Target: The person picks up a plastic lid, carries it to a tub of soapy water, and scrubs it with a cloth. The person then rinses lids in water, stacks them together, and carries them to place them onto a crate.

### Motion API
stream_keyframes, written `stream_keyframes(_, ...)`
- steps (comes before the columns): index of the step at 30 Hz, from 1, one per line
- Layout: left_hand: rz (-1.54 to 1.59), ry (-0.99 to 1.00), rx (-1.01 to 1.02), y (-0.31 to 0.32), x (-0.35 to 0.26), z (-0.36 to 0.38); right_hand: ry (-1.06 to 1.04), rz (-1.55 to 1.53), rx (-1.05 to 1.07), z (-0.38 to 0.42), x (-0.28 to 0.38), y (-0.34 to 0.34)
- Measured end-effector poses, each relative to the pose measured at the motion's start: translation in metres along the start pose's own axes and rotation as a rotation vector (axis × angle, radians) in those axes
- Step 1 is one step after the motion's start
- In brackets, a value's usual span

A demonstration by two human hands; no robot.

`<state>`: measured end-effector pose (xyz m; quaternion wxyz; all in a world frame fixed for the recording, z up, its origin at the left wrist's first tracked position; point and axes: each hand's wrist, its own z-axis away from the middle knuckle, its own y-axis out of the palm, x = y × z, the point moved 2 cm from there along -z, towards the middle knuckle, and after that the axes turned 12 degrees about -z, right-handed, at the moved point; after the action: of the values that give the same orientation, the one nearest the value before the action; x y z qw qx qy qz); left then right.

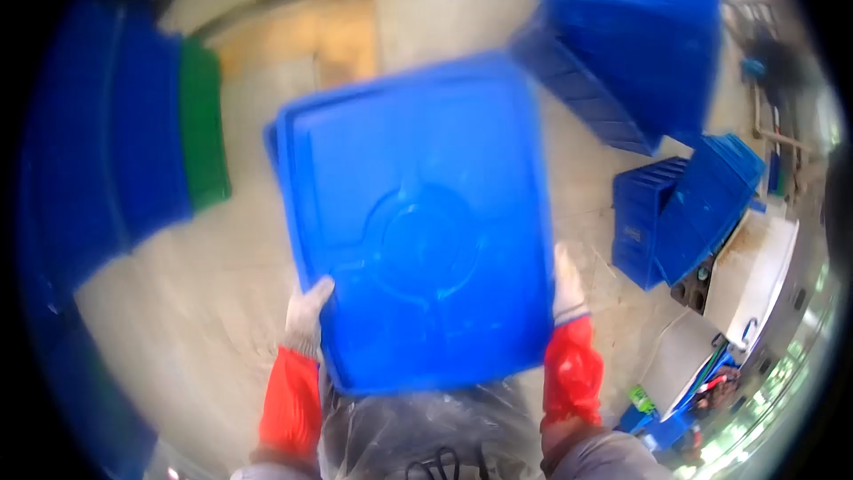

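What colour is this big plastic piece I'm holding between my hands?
The big plastic piece is bright blue, seen best in the head view.

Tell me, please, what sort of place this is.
It looks like a work or storage area, perhaps in a factory: several blue bins are around the plain floor, and the person wears red sleeves and what seems a clear plastic apron.

White-gloved left hand (306,311) grips near left edge of bright blue rectangular plastic lid (418,240), thumb on top; white-gloved right hand (569,284) holds opposite edge. Raised circular pattern visible on lid. Red sleeve covers on both forearms. Dark blue plastic bins (635,44) at upper right. Dark blue stacked containers (107,133), green piece (204,120) beside them, at left. Pale floor (213,302) below.
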<state>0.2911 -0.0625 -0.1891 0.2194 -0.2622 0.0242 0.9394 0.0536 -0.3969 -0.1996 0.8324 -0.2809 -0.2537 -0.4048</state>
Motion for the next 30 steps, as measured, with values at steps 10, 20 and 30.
stream_keyframes(10,-0.291,0.288,0.180,0.068,-0.143,0.193,-0.155,-0.271,0.003,0.199,0.082,-0.128)
stream_keyframes(20,-0.382,0.655,0.573,0.212,-0.198,0.248,-0.616,-0.570,-0.015,0.261,0.090,-0.294)
stream_keyframes(30,-0.499,0.785,0.702,0.407,-0.204,0.249,-0.730,-0.725,-0.226,0.291,0.130,-0.430)
